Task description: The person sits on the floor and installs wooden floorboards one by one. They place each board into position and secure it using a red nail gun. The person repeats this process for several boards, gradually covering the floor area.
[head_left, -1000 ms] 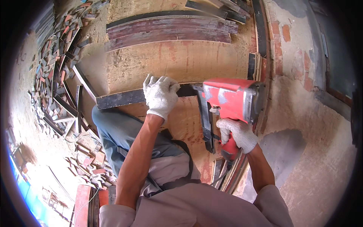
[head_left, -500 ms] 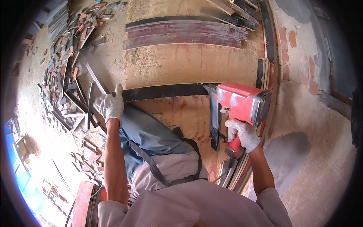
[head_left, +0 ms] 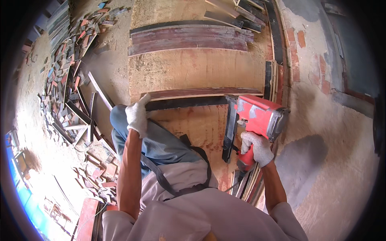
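My left hand point(head_left: 138, 116), in a whitish work glove, is closed at the left end of a long wooden strip point(head_left: 173, 104) with a black side. Its thumb lies by the end of a reddish-brown strip point(head_left: 201, 92) along the black one's far edge; whether these are one piece or two I cannot tell. The left fingertips are partly hidden. In my gloved right hand point(head_left: 258, 148) is the handle of a red nail gun point(head_left: 257, 114). The gun's dark nose and magazine point(head_left: 230, 128) meet the black strip near its right end.
A plywood sheet point(head_left: 181, 72) lies beneath the strips. Reddish planks point(head_left: 189, 38) lie across its far part, with more strips at the top right. Scattered offcuts point(head_left: 76, 104) cover the left floor. A worn wall point(head_left: 305, 92) and stacked strips point(head_left: 277, 78) bound the right side.
My left hand has moved right along with the strip's left end. The reddish-brown strip now shows along the far edge of the black one. The nail gun stays by its right end.
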Available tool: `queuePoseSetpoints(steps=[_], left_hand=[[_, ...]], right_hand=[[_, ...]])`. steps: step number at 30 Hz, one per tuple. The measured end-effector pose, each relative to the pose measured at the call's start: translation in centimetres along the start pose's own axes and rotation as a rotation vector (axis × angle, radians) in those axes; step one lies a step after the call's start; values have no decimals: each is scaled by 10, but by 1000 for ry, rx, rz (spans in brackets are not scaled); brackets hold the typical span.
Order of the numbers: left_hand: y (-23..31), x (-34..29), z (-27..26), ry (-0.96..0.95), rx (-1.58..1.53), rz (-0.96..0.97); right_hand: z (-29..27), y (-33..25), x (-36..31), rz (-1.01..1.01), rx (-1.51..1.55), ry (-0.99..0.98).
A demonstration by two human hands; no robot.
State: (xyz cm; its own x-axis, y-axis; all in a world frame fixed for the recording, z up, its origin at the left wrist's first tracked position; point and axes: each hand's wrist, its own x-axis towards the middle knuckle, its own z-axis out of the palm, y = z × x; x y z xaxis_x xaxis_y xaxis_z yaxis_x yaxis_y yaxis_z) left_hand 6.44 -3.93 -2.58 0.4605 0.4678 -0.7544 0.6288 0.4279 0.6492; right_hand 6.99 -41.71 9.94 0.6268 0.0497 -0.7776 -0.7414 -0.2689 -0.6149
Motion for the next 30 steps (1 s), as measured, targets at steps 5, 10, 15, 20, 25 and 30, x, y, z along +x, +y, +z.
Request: queuePoseSetpoints(steps=[5, 10, 15, 20, 25, 30], left_hand=[[-23, -4, 30, -39, -100, -106], [-18, -12, 37, -23, -64, -126], [-20, -9, 33, -41, -71, -126], [-20, -13, 33, -24, -92, -129], [-28, -15, 34, -59, -169, -135], [-30, -21, 31, -120, -202, -185]], right_hand=[[13, 12, 1, 17, -76, -57], [28, 16, -2, 64, -105, -49], [31, 18, 2, 48, -80, -58], [33, 12, -4, 91, -57, -1], [36, 17, -7, 51, -103, -99], [58, 20, -6, 96, -207, -132]])
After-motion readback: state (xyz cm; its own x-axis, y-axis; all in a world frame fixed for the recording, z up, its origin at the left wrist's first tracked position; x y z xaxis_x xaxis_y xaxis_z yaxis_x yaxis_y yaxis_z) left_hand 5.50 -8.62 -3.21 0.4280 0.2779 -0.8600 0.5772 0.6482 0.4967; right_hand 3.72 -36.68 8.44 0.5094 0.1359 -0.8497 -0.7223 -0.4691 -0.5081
